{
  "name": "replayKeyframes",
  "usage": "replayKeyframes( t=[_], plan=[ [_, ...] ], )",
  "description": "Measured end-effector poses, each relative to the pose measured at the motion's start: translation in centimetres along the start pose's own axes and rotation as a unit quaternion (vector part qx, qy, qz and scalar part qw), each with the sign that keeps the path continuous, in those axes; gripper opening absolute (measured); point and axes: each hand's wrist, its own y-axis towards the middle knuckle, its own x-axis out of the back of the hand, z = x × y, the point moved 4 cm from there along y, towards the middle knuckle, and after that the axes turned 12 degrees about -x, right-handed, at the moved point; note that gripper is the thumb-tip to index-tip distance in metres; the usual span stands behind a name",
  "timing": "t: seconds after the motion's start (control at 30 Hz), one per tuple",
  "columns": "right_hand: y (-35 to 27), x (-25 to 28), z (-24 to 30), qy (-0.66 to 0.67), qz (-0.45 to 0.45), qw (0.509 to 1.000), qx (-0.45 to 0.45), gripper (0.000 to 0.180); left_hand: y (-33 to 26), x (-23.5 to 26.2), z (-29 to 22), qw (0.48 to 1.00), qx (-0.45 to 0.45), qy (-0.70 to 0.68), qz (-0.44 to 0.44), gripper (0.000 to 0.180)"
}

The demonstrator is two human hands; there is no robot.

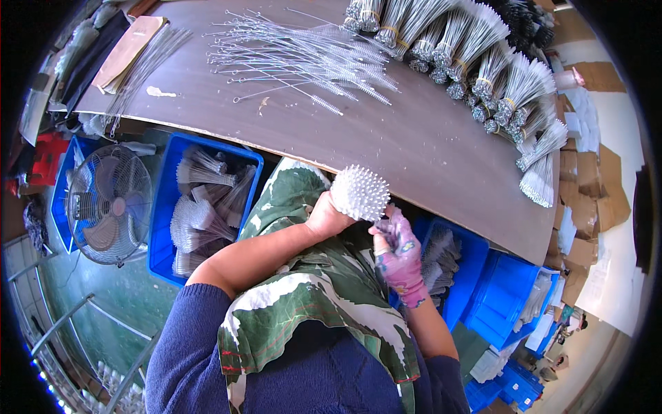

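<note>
The table (441, 148) edge runs from 9 o'clock to 4 o'clock, just above both hands; its near strip is bare, with loose brushes (303, 58) at 12 and tied bundles (496, 76) from 12 to 2 along the far side. Blue bins (169, 207) crowd below the edge at 9 and 4, a fan (109, 203) beside the left one. The left hand (327, 217) is closed around a white bundle (360, 193), bristle ends up, near centre. The gloved right hand (396, 248) curls narrowly, fingertips just beside the bundle's lower right; whether they touch, I cannot tell.
</note>
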Motion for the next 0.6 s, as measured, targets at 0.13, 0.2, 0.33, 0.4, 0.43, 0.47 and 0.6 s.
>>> replayKeyframes(
  t=[0.13,0.2,0.33,0.4,0.43,0.47,0.6],
  plan=[
    [1.1,3.5,0.6,0.103,-0.007,0.988,-0.114,0.016,-0.5,-1.3,0.5,0.983,-0.077,0.166,0.022,0.039],
    [2.1,4.0,2.9,0.104,-0.017,0.994,-0.014,0.012,-0.7,-1.8,0.6,0.977,-0.080,0.193,0.036,0.040],
    [4.1,3.4,7.1,-0.059,0.003,0.992,0.114,0.018,-0.4,-1.1,0.5,0.998,-0.037,0.046,0.012,0.038],
    [4.0,3.7,8.1,-0.036,0.015,0.998,0.048,0.015,-0.3,-1.2,0.4,0.995,-0.042,0.086,0.030,0.038],
    [4.1,4.0,7.6,0.004,0.069,0.997,-0.029,0.013,-0.5,-1.2,0.5,0.996,-0.045,0.075,0.024,0.039],
    [4.1,4.2,7.2,0.044,0.121,0.986,-0.107,0.014,-0.8,-1.3,0.7,0.997,-0.047,0.064,0.018,0.039],
    [2.6,5.3,7.3,-0.048,0.194,0.955,-0.220,0.024,-1.5,-1.8,1.4,0.996,0.008,-0.083,0.018,0.040]
  ],
)
